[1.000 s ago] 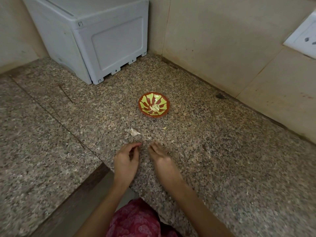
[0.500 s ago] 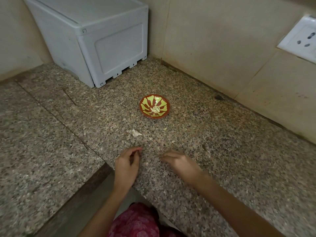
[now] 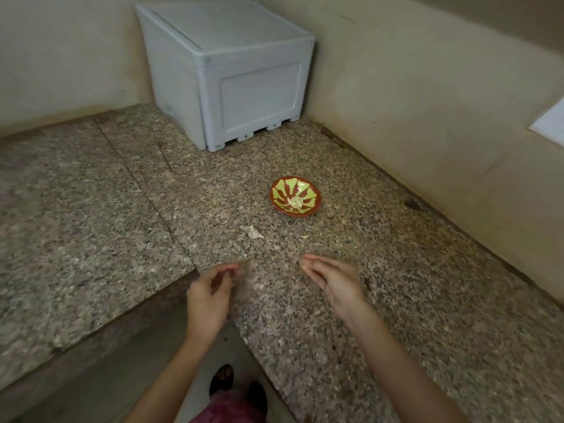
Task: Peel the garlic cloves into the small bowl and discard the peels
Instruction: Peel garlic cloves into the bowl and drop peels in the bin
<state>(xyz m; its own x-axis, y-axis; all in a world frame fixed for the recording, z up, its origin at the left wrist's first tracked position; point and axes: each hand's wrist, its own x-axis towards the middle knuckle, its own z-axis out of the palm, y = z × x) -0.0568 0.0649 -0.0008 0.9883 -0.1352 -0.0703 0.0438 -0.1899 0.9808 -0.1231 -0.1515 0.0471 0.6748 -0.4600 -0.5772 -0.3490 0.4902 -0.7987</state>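
Observation:
A small red bowl with a yellow-green pattern sits on the speckled granite counter, and pale peeled garlic lies in its middle. A white scrap of garlic peel lies on the counter in front of the bowl, with a tiny bit to its right. My left hand hovers at the counter's front edge, fingers curled with the tips near the thumb. Blur hides whether anything is between them. My right hand hovers to its right, fingers fairly straight and holding nothing.
A grey plastic box stands in the back corner against the beige walls. A white wall socket shows at the right edge. The counter wraps in an L around me, and below its edge are the floor and my feet.
My right hand has drawn away to the right from beside my left hand, and its fingers have straightened. My left hand has stayed near the counter edge, still curled. The view has tilted down.

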